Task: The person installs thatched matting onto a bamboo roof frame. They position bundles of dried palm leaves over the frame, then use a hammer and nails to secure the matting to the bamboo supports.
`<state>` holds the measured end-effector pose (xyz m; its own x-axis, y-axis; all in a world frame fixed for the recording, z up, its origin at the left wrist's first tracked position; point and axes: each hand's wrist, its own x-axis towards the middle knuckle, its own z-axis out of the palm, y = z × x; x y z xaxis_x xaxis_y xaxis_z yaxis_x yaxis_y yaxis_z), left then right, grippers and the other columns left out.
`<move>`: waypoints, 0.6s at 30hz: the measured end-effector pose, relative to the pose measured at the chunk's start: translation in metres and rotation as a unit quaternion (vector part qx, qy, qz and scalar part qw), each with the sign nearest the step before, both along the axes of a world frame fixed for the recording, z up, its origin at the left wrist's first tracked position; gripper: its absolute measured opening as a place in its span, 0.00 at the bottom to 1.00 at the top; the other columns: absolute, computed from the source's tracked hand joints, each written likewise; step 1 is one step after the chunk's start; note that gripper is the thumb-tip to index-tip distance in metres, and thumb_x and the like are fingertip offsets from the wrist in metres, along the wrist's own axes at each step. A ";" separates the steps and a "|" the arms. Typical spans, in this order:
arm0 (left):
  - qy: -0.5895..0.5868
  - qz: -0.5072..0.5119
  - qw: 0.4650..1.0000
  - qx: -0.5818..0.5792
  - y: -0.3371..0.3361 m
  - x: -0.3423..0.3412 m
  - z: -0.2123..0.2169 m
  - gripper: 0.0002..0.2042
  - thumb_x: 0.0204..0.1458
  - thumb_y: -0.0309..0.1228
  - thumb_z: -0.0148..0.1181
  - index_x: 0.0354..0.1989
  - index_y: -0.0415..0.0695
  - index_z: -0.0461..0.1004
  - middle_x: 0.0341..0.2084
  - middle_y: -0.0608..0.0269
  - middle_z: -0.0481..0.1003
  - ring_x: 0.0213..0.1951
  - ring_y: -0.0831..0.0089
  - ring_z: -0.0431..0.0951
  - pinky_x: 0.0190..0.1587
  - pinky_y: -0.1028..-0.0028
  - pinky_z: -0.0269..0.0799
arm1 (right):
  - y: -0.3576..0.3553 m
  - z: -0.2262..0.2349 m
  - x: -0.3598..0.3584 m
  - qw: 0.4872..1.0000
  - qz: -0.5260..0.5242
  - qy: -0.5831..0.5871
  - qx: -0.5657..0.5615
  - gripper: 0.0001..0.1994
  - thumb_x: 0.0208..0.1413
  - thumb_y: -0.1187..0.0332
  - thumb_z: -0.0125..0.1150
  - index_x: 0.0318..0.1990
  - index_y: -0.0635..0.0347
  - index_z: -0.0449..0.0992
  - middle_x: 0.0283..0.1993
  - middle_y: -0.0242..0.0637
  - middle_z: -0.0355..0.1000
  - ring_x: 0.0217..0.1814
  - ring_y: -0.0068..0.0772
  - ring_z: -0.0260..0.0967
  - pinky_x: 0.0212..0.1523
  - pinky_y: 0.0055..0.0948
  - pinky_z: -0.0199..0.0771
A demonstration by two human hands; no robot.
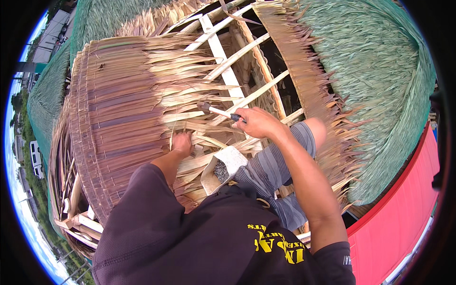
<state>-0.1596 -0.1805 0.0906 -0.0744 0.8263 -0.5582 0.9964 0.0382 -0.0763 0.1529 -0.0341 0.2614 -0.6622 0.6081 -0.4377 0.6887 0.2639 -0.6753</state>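
The right hand (259, 122) is closed round the black grip of a hammer (219, 112), its pale shaft and dull, worn head pointing left above the frayed leaf ends. The left hand (182, 144) presses down, fingers curled, at the ragged right edge of a brown palm-thatch panel (118, 104): flat, dry, overlapping strips, stitched in rows along the left. Its fingertips are lost among the strips, so I can't tell whether it grips any. Small grey bits (221, 170), too fine to make out, lie in a squarish white container (235, 159) between that hand and the striped shorts (275, 161), which cover part of the pale wooden battens (242, 52). The gaps beyond are dark. Shaggy green thatch (365, 71) rises right, above a ribbed red roof (399, 204) cut off by the rim.
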 end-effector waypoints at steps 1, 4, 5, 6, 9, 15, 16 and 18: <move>-0.002 0.002 1.000 0.000 0.000 0.000 0.000 0.26 0.49 0.43 0.67 0.56 0.47 0.73 0.45 0.56 0.79 0.53 0.60 0.77 0.61 0.57 0.64 | -0.001 -0.001 -0.009 1.000 0.004 -0.004 -0.002 0.14 0.63 0.60 0.59 0.45 0.63 0.76 0.42 0.52 0.79 0.49 0.59 0.75 0.51 0.51 0.72; -0.001 -0.002 1.000 -0.007 0.000 -0.001 0.000 0.25 0.50 0.44 0.68 0.54 0.46 0.74 0.45 0.55 0.80 0.53 0.59 0.77 0.60 0.57 0.64 | -0.006 -0.002 -0.027 1.000 -0.005 -0.010 -0.024 0.15 0.63 0.59 0.58 0.46 0.63 0.76 0.43 0.54 0.79 0.50 0.59 0.75 0.51 0.51 0.72; -0.002 0.003 1.000 -0.012 0.001 -0.001 0.000 0.24 0.50 0.44 0.68 0.53 0.46 0.74 0.44 0.54 0.80 0.52 0.59 0.77 0.60 0.57 0.65 | -0.006 -0.002 -0.030 0.999 -0.017 -0.013 -0.027 0.16 0.63 0.58 0.59 0.46 0.64 0.76 0.44 0.54 0.79 0.50 0.60 0.75 0.51 0.51 0.72; -0.005 0.005 1.000 -0.008 0.000 -0.001 0.000 0.24 0.50 0.43 0.68 0.53 0.45 0.74 0.44 0.54 0.80 0.52 0.59 0.78 0.60 0.57 0.65 | -0.007 -0.003 -0.031 0.999 -0.024 -0.015 -0.038 0.17 0.63 0.57 0.59 0.47 0.64 0.75 0.45 0.55 0.78 0.50 0.60 0.75 0.51 0.51 0.72; -0.014 0.001 1.000 -0.002 0.001 -0.001 0.002 0.24 0.48 0.43 0.69 0.52 0.46 0.74 0.42 0.55 0.80 0.51 0.60 0.78 0.58 0.58 0.65 | -0.006 -0.008 -0.024 0.996 -0.059 -0.021 -0.060 0.20 0.63 0.55 0.60 0.49 0.66 0.75 0.47 0.58 0.78 0.52 0.61 0.74 0.53 0.50 0.73; -0.006 0.008 1.000 -0.005 0.000 -0.001 0.000 0.25 0.47 0.42 0.70 0.53 0.46 0.73 0.45 0.54 0.79 0.52 0.59 0.77 0.57 0.58 0.65 | 0.004 -0.034 0.012 0.989 -0.109 -0.021 -0.094 0.24 0.63 0.52 0.59 0.52 0.67 0.74 0.48 0.59 0.77 0.54 0.63 0.73 0.54 0.49 0.72; -0.013 0.020 1.000 -0.018 0.000 0.000 0.000 0.26 0.47 0.42 0.69 0.54 0.46 0.73 0.45 0.54 0.79 0.52 0.59 0.77 0.57 0.58 0.65 | 0.005 -0.036 0.019 0.987 -0.114 -0.022 -0.113 0.24 0.63 0.52 0.59 0.52 0.67 0.74 0.48 0.59 0.77 0.54 0.63 0.73 0.54 0.49 0.72; -0.011 0.022 1.000 0.007 0.001 0.001 -0.001 0.26 0.47 0.41 0.69 0.55 0.47 0.73 0.46 0.54 0.79 0.53 0.59 0.77 0.57 0.58 0.65 | 0.008 -0.033 0.032 0.986 -0.112 -0.039 -0.115 0.25 0.63 0.51 0.58 0.53 0.68 0.73 0.50 0.60 0.77 0.55 0.63 0.73 0.55 0.50 0.72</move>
